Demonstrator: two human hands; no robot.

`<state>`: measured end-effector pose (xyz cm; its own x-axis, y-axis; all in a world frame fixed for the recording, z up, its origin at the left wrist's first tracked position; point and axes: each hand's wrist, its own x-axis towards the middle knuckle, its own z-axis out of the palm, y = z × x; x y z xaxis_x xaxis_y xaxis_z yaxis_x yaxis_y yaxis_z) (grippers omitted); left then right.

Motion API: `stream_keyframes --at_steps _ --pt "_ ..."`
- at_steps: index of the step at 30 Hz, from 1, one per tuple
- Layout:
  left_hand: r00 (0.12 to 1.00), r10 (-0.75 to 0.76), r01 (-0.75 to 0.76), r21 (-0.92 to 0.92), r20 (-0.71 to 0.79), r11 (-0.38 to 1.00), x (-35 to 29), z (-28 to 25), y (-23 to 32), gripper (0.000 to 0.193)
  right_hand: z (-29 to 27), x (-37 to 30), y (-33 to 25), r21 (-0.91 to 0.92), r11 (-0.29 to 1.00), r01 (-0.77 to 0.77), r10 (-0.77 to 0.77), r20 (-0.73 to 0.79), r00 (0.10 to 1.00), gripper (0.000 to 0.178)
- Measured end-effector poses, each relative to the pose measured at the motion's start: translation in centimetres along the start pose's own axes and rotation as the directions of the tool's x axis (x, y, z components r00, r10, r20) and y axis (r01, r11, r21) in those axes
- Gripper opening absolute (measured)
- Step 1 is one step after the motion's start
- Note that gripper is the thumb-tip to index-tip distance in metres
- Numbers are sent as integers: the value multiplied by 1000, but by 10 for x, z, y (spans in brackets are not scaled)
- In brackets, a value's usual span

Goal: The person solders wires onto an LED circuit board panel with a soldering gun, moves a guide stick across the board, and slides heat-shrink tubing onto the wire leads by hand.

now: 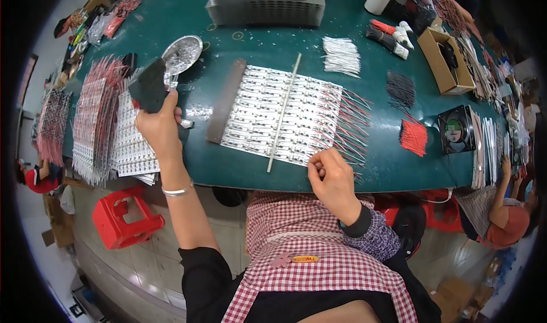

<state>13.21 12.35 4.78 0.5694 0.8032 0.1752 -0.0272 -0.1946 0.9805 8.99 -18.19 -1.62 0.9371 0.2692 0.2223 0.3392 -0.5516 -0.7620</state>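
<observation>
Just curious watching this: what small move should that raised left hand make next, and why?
Probably lower the dark block in the left hand toward the white strips. It is lifted off the green table, while the right hand rests at the strips' near edge.

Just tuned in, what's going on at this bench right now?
A person sits at a green table. The left hand holds a dark block raised above stacked white strips, near a metal bowl. The right hand rests at the near edge of a row of white circuit strips with red and black wires; a thin rod lies across them.
</observation>
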Motion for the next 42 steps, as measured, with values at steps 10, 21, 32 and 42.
stream_keyframes --at_steps 10,21,32,42 --pt "911 -261 327 -171 320 930 -156 -38 11 42 5 5 9 -32 999 -6 5 -31 1000 15" --pt "761 -455 410 201 463 890 -215 -84 -21 24 9 1 8 -42 999 5 -7 -47 999 16" --pt "738 -334 268 199 586 943 -216 -85 -30 22 9 2 6 -77 997 -3 -2 -53 999 17" --pt "778 -352 254 252 521 934 -214 -81 -25 15 8 5 6 -111 994 4 -7 -28 1000 16"
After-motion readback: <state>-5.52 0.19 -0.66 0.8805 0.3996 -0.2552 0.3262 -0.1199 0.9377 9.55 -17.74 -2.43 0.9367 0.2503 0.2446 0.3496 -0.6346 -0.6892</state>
